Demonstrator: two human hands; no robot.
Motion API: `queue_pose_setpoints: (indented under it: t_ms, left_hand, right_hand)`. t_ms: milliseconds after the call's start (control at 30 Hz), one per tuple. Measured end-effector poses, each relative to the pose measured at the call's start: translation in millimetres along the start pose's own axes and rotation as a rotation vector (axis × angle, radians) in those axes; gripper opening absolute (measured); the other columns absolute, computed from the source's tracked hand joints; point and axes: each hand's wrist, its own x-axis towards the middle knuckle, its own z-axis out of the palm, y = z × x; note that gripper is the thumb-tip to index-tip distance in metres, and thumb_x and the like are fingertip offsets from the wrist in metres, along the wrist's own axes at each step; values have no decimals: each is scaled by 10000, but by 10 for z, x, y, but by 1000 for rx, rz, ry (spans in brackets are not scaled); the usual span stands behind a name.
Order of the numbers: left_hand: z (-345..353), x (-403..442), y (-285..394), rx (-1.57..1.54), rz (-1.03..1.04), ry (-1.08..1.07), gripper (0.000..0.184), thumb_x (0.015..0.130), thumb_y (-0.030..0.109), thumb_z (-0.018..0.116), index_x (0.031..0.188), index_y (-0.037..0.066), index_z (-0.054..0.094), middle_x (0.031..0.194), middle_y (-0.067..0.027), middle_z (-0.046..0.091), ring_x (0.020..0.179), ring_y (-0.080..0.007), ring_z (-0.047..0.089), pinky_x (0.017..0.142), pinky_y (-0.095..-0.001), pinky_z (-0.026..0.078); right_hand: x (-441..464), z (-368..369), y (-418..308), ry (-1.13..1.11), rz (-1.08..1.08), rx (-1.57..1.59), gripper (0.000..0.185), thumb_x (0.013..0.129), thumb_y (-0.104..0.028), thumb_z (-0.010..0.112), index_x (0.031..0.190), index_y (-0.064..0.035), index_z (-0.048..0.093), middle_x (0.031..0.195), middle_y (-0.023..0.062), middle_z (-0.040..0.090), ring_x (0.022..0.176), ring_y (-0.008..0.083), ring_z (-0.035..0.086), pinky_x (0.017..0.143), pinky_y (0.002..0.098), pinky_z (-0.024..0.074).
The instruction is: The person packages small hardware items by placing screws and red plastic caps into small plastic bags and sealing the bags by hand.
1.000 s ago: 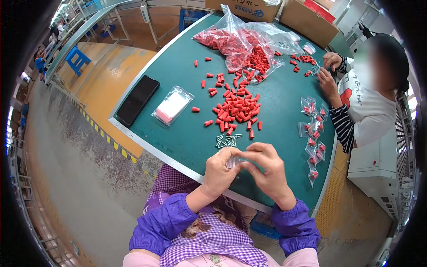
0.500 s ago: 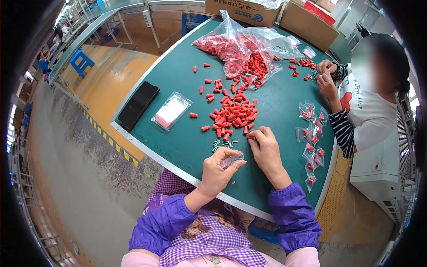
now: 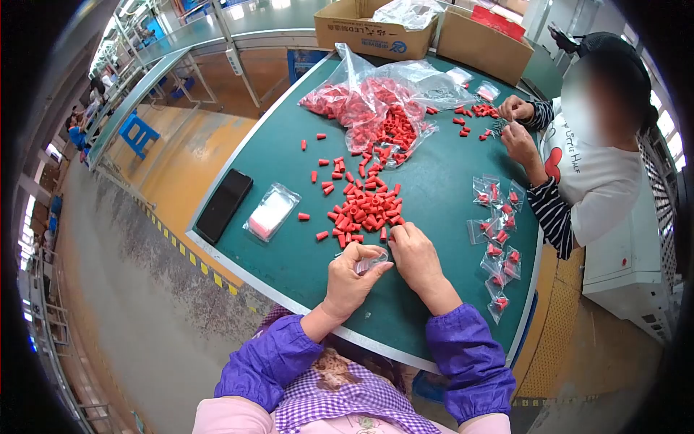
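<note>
My left hand [image 3: 347, 282] pinches a small clear plastic bag [image 3: 371, 262] above the near part of the green table. Close beside it on the right, my right hand [image 3: 421, 266] has its fingers drawn together, and whatever they hold is hidden. Just beyond both hands lies a heap of red tapered plastic caps [image 3: 365, 207]. The small metal screws near my left hand are almost wholly covered by it. At the right, several small clear bags with red caps inside [image 3: 499, 231] lie in a loose column.
A large open plastic bag of red caps [image 3: 390, 119] lies farther back. On the left are a black phone [image 3: 225, 206] and a packet of small bags [image 3: 272, 211]. Cardboard boxes [image 3: 481, 47] stand behind. A co-worker [image 3: 585, 159] handles small parts at the right edge.
My right hand has moved left, towards the small bag in my left hand. The red cap at its fingertips is now out of sight. The camera view has shifted slightly.
</note>
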Motion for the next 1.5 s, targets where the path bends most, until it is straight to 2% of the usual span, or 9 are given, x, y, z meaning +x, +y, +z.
queue_pose_setpoints:
  t_ms: [333, 633, 767, 867, 1000, 1133, 1367, 1433, 1500]
  left_hand:
    - [-48, 278, -132, -91, 72, -83, 276, 756, -23, 735, 878, 22, 492, 944, -112, 648, 857, -123, 615, 745, -244, 513]
    - [-48, 384, -170, -88, 192, -209, 295, 729, 20, 773, 858, 21, 508, 897, -105, 638, 800, -117, 608, 691, -258, 499]
    - [-116, 446, -105, -56, 247, -154, 314, 734, 83, 767, 887, 27, 499, 852, -113, 633, 761, -236, 647, 649, -323, 513]
    - [-149, 432, -42, -82, 215, -130, 295, 725, 50, 761, 879, 25, 511, 860, -113, 631, 779, -227, 645, 659, -312, 512]
    - [-162, 395, -59, -109, 244, -142, 288, 720, 32, 756, 892, 27, 525, 867, -114, 627, 754, -217, 638, 646, -298, 505]
    - [-204, 370, -39, -87, 262, -171, 317, 739, 80, 749, 922, 16, 498, 838, -137, 621, 725, -296, 638, 613, -362, 501]
    - [-207, 380, -35, -138, 258, -181, 330, 741, 106, 760, 921, 12, 499, 810, -138, 612, 722, -284, 638, 612, -347, 492]
    - [-224, 383, -13, -161, 223, -179, 287, 736, 72, 763, 910, 25, 539, 834, -95, 626, 747, -168, 628, 650, -281, 491]
    - [-236, 389, -11, -154, 216, -188, 297, 741, 83, 757, 911, 18, 522, 824, -118, 621, 740, -224, 635, 635, -312, 491]
  right_hand:
    - [29, -35, 106, 138, 346, 315, 266, 814, -41, 602, 1071, 12, 555, 895, 178, 572, 796, 361, 591, 692, 420, 477]
    - [139, 79, -9, 137, 381, -19, 120, 800, -114, 632, 831, -21, 561, 804, 147, 597, 713, 337, 616, 632, 432, 500]
    - [95, -334, -336, 189, 566, 391, 142, 776, -76, 692, 889, -2, 644, 758, 87, 620, 610, 141, 595, 539, 266, 475]
    - [79, -562, -640, 151, 330, 369, 124, 784, -11, 691, 903, 4, 657, 776, 31, 629, 624, 70, 580, 549, 204, 466]
    - [67, -604, -780, 55, 278, 325, 157, 779, 19, 674, 932, -5, 649, 851, 76, 629, 629, 109, 597, 557, 233, 480]
    - [-9, -561, -820, 132, 355, 429, 149, 801, 19, 661, 948, 16, 640, 866, 79, 636, 684, 115, 624, 618, 234, 505]
    - [28, -513, -889, 244, 422, 482, 154, 846, 32, 607, 998, 40, 628, 896, 82, 636, 714, 111, 625, 648, 235, 509]
    - [52, -556, -832, 278, 422, 500, 158, 845, 34, 601, 1000, 27, 636, 912, 88, 631, 751, 132, 632, 665, 241, 506]
    - [56, -585, -802, 148, 175, 323, 169, 842, 36, 607, 1004, 13, 647, 942, 76, 610, 761, 138, 612, 690, 240, 499]
